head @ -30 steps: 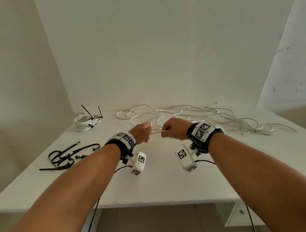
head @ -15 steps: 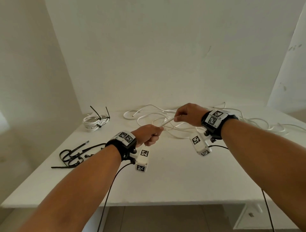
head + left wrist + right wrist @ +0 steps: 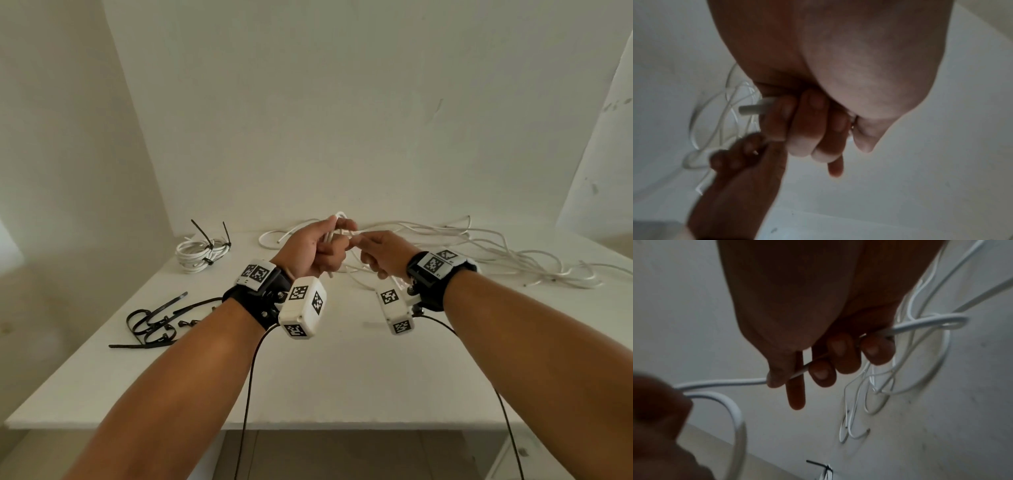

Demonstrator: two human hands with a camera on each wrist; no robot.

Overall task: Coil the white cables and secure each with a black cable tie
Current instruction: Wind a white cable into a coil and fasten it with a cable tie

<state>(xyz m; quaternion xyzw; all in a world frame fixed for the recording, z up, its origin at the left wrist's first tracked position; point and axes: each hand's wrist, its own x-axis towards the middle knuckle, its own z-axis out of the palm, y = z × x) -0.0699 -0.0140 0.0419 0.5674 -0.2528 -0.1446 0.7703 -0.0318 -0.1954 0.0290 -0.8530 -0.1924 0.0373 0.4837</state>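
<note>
White cable (image 3: 337,236) is held above the middle of the tabletop (image 3: 342,383), toward its far edge, by both hands. The left hand (image 3: 308,250) is curled into a fist around several short loops of this cable; in the left wrist view a cut cable end (image 3: 754,108) protrudes from between the curled fingers (image 3: 809,129). The right hand (image 3: 383,255) sits just beside the left, almost touching it, and its fingers are curled around a single run of the same cable; in the right wrist view this run (image 3: 725,382) passes between the thumb and the bent fingers (image 3: 840,356), with the index finger extended straight. From the right hand the cable continues into a loose tangle of white cable (image 3: 496,253) spread along the far edge toward the far right corner. A finished white coil (image 3: 200,253), bound by two black cable ties with upright tails, lies near the far left corner, well apart from both hands. A pile of loose black cable ties (image 3: 154,322) lies along the left edge, nearer the front than the coil. Each wrist carries a black strap with a white marker-tagged camera unit (image 3: 303,311), and thin black leads hang from these units over the front edge.
</note>
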